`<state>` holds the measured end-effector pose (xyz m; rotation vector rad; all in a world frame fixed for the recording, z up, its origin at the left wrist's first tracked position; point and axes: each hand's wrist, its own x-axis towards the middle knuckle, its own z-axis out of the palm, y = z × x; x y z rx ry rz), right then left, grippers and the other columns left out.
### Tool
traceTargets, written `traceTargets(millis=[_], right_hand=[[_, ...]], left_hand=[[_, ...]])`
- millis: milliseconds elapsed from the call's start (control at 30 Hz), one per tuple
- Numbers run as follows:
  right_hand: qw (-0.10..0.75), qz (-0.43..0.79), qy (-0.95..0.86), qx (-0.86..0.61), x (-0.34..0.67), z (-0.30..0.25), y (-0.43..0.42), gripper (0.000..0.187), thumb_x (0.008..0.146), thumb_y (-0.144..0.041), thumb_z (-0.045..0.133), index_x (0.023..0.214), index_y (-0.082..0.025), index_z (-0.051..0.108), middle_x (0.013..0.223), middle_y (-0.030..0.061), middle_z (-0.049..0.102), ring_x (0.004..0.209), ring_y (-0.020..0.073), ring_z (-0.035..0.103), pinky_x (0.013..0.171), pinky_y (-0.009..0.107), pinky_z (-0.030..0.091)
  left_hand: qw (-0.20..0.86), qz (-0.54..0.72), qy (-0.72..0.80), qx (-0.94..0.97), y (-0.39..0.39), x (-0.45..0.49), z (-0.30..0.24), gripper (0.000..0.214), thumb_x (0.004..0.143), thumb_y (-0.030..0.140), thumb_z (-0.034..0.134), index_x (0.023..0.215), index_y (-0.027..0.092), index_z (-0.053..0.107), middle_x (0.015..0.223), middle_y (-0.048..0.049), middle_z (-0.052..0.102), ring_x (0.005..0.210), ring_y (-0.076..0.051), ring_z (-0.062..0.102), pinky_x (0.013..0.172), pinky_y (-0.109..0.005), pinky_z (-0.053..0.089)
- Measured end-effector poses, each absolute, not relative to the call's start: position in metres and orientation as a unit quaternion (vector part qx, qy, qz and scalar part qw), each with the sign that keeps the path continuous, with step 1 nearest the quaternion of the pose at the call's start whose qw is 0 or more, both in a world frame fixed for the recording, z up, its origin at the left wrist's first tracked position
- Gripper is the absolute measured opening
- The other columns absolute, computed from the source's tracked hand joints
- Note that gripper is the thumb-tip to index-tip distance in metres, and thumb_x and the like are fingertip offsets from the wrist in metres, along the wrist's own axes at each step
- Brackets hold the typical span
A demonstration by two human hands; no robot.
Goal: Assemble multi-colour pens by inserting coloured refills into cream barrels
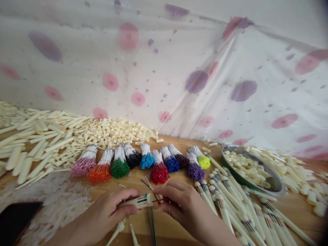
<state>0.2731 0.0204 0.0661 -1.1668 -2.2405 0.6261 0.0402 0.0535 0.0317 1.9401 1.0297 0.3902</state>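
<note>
My left hand grips a cream slotted pen barrel, with several coloured refills showing through its slots. At the barrel's open right end, my right hand pinches a thin red refill lined up with that end. Whether its tip is inside the barrel is hard to tell. Loose refills lie just behind the hands. Below the barrel, tweezers rest on the wooden table, beside two cream pointed pen parts. Behind stand rubber-banded bundles of refills, among them a red bundle and a purple bundle.
Cream pen tubes and small slotted parts are heaped at the left. A metal bowl holds more slotted pieces. Assembled multicolour pens lie right of my hands. A dark phone and clear small parts occupy the lower left.
</note>
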Motion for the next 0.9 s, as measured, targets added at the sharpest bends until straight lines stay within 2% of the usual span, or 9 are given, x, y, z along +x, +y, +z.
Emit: traceTargets(millis=[100,233,333,433,567,667,767,900], right_hand=[[0.299,0.302,-0.791,-0.441,0.276,0.066,0.019,0.032,0.082,-0.025,0.064,0.113,-0.019,0.058,0.081,0.0023,0.066,0.070,0.0128,0.060,0.064,0.022,0.046],[0.338,0.408,-0.727,-0.436,0.284,0.064,0.022,0.028,0.079,-0.021,0.067,0.106,-0.021,0.060,0.083,0.0009,0.068,0.072,0.0116,0.061,0.067,0.021,0.047],[0.372,0.509,-0.651,-0.424,0.288,0.059,0.027,0.025,0.076,-0.029,0.069,0.098,-0.020,0.062,0.084,0.0018,0.067,0.074,0.0116,0.060,0.067,0.022,0.047],[0.385,0.580,-0.580,-0.424,0.285,0.055,0.029,0.030,0.076,-0.042,0.067,0.090,-0.016,0.062,0.071,0.0005,0.063,0.061,0.0091,0.056,0.058,0.020,0.045],[0.369,0.568,-0.556,-0.482,0.273,0.053,0.026,0.045,0.078,-0.058,0.055,0.077,-0.013,0.059,0.061,0.0011,0.059,0.050,0.0075,0.050,0.046,0.018,0.040],[0.343,0.563,-0.543,-0.521,0.263,0.049,0.023,0.058,0.078,-0.070,0.041,0.068,-0.014,0.054,0.051,-0.0010,0.052,0.041,0.0063,0.044,0.037,0.016,0.032],[0.341,0.600,-0.514,-0.510,0.255,0.043,0.022,0.057,0.077,-0.071,0.040,0.064,-0.016,0.048,0.046,-0.0060,0.042,0.036,0.0045,0.036,0.034,0.015,0.027],[0.381,0.639,-0.467,-0.478,0.251,0.038,0.021,0.047,0.080,-0.063,0.048,0.066,-0.018,0.042,0.051,-0.0085,0.037,0.039,0.0035,0.029,0.034,0.014,0.026]], left_hand=[[0.430,0.168,0.416,0.784,0.053,0.040,0.034,0.026,0.085,0.039,0.050,0.100,0.025,0.065,0.089,0.0009,0.072,0.078,-0.017,0.065,0.067,-0.021,0.047],[0.413,0.190,0.441,0.774,0.053,0.038,0.032,0.027,0.083,0.041,0.053,0.102,0.026,0.066,0.092,0.0005,0.073,0.082,-0.018,0.066,0.070,-0.021,0.049],[0.399,0.211,0.445,0.774,0.054,0.037,0.029,0.027,0.081,0.041,0.054,0.100,0.027,0.067,0.095,-0.0002,0.074,0.086,-0.020,0.066,0.071,-0.022,0.049],[0.396,0.226,0.443,0.772,0.054,0.037,0.029,0.026,0.081,0.039,0.054,0.100,0.026,0.068,0.095,-0.0007,0.074,0.085,-0.020,0.066,0.072,-0.023,0.050],[0.414,0.247,0.445,0.755,0.053,0.039,0.033,0.027,0.081,0.036,0.054,0.102,0.025,0.067,0.096,-0.0004,0.073,0.085,-0.018,0.066,0.072,-0.022,0.049],[0.406,0.273,0.456,0.744,0.052,0.042,0.036,0.024,0.080,0.036,0.056,0.099,0.025,0.067,0.089,0.0009,0.074,0.080,-0.017,0.066,0.072,-0.022,0.048],[0.379,0.282,0.465,0.749,0.051,0.044,0.035,0.023,0.079,0.037,0.059,0.096,0.025,0.068,0.088,0.0001,0.074,0.079,-0.019,0.066,0.074,-0.024,0.048],[0.365,0.278,0.476,0.751,0.050,0.044,0.033,0.023,0.078,0.036,0.060,0.098,0.027,0.068,0.092,0.0000,0.074,0.083,-0.020,0.066,0.076,-0.025,0.048]])
